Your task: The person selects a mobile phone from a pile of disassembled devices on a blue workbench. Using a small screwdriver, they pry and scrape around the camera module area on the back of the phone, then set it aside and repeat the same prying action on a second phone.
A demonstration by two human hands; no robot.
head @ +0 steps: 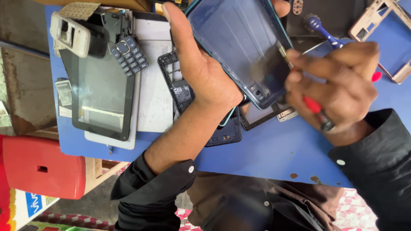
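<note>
Landmark: blue tabletop, seen from above, cluttered with phone parts.

Left hand: raised over the middle of the blue tabletop, fingers wrapped around the edges of a teal-rimmed phone back shell, thumb along its left side, one fingertip showing past its top edge. Shell is held tilted, hollow inner face toward the camera, dark and glossy. Black sleeve with a white button at the cuff.

Right hand: just right of the shell, over the right part of the tabletop. Fingers pinched narrow around a small screwdriver with a red handle; thin metal tip touches the shell's right inner edge. Hand is motion-blurred, so the exact finger placement cannot be told.

Under the hands, lying on the tabletop: a black keypad frame, a dark blue back cover, a small dark screen piece.

Left part of the tabletop: a tablet with a black bezel, lying on a white slab. On its upper edge, a grey phone keypad and a white old handset.

Far edge, right: a blue toothbrush and a rose-gold phone frame.

Off the tabletop's left side: a red plastic stool.
</note>
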